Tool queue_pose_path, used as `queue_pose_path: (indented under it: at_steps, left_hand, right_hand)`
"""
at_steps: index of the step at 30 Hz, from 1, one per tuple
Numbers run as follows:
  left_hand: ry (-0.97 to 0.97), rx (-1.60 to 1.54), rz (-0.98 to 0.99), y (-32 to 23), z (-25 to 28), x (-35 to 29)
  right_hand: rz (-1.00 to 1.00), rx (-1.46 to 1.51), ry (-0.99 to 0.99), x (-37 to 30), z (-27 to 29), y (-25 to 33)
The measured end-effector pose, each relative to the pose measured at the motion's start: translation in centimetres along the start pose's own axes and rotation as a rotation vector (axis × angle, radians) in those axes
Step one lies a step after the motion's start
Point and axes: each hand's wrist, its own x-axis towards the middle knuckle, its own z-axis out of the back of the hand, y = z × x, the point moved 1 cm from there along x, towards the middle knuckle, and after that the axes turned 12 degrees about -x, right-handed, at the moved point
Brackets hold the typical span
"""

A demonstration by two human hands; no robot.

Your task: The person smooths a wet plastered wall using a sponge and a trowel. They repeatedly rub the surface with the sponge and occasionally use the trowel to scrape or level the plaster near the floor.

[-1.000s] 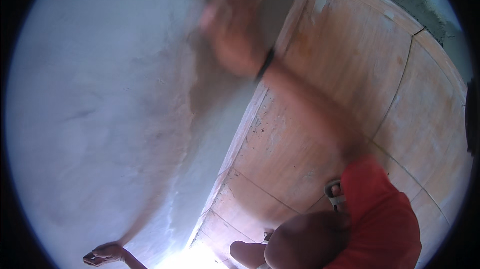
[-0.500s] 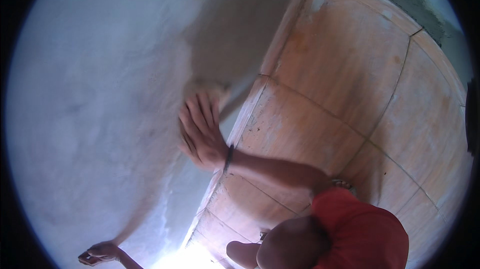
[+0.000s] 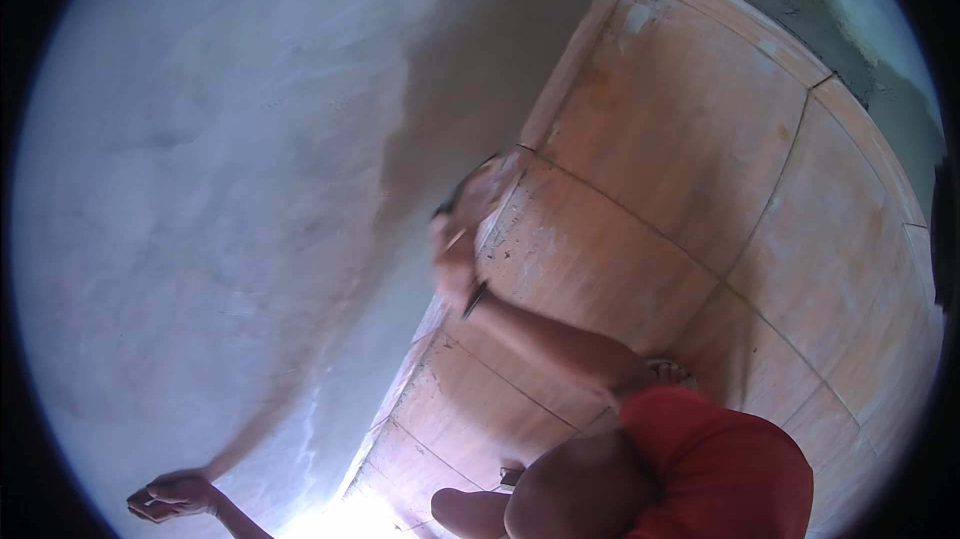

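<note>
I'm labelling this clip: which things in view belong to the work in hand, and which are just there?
Seem to belong:
right hand
blurred object in its grip, kind unclear
grey wall and tiled skirting around that hand

Seem incidental, worn or underfoot:
black wristband
red sleeve
floor tiles

Blue-grey wall (image 3: 220,189) with a darker patch (image 3: 450,69), orange-brown tiled floor (image 3: 670,149), matching skirting (image 3: 562,94), bright light (image 3: 345,524) at lower edge.
</note>
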Motion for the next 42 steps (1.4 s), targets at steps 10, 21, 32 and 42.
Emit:
queue_pose_path:
  at_steps: [10, 21, 32, 42]
  left_hand:
    - [0.098, -0.007, 0.013, 2.7, 2.1, 0.3]
    - [0.043, 0.005, -0.04, 1.4, 0.6, 0.1]
    - [0.018, 0.078, -0.078, 0.9, 1.9, 0.8]
    - [0.059, 0.134, 0.055, 8.3, 2.9, -2.5]
  right_hand:
    - [0.683, 0.019, -0.115, 21.0, 8.6, 17.3]
    - [0.024, 0.011, 0.006, 0.1, 0.1, 4.1]
    - [0.37, 0.113, -0.194, 18.7, 9.6, 16.7]
    - [0.653, -0.164, -0.011, 6.8, 3.4, 17.2]
